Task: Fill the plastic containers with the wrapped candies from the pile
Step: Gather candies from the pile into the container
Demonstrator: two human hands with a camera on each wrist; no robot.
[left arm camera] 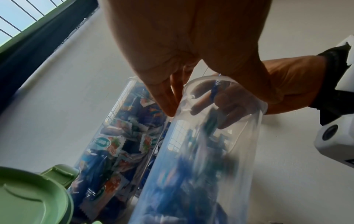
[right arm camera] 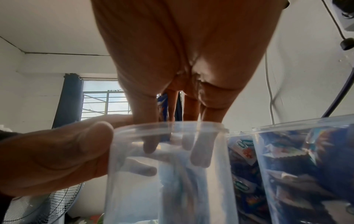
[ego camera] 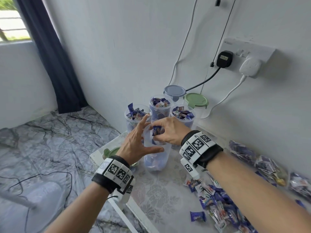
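A tall clear plastic container stands on the table with a few candies at its bottom. My left hand holds it, the thumb across the near wall and the fingers spread round the far side. My right hand pinches a blue wrapped candy at the container's mouth, its fingertips dipping inside the rim. The candy pile lies on the table under my right forearm. In the left wrist view, blurred blue candies show low inside the container.
Three open containers full of candies stand behind against the wall, with a grey-lidded and a green-lidded one further back. A loose green lid lies by my left wrist. Sealed candy bags sit at the right. A fan stands below left.
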